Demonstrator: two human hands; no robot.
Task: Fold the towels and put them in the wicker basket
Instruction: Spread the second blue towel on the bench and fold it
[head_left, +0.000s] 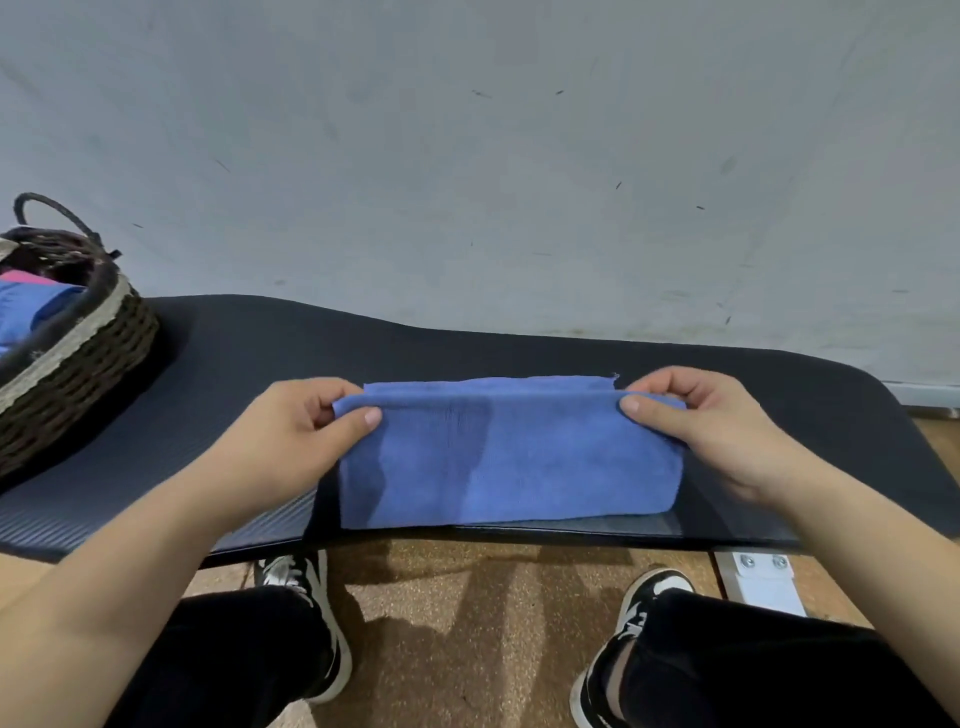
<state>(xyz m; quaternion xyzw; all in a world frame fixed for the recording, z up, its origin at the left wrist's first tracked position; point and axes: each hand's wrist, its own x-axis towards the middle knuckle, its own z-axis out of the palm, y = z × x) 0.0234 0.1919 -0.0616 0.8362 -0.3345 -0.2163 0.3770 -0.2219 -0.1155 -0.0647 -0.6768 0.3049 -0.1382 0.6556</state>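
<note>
A blue towel (509, 457) lies folded over on the dark mat (249, 343) near the table's front edge. My left hand (291, 436) pinches the towel's upper left corner between thumb and fingers. My right hand (711, 421) pinches the upper right corner the same way. The top layer's edge sits a little short of the layer below. The wicker basket (78, 358) stands at the far left on the mat, with folded blue and pink towels (26, 306) inside it.
A grey wall rises right behind the table. Below the front edge are my knees, black-and-white shoes (623, 644) and a brown floor. A white table bracket (763, 582) shows at the lower right.
</note>
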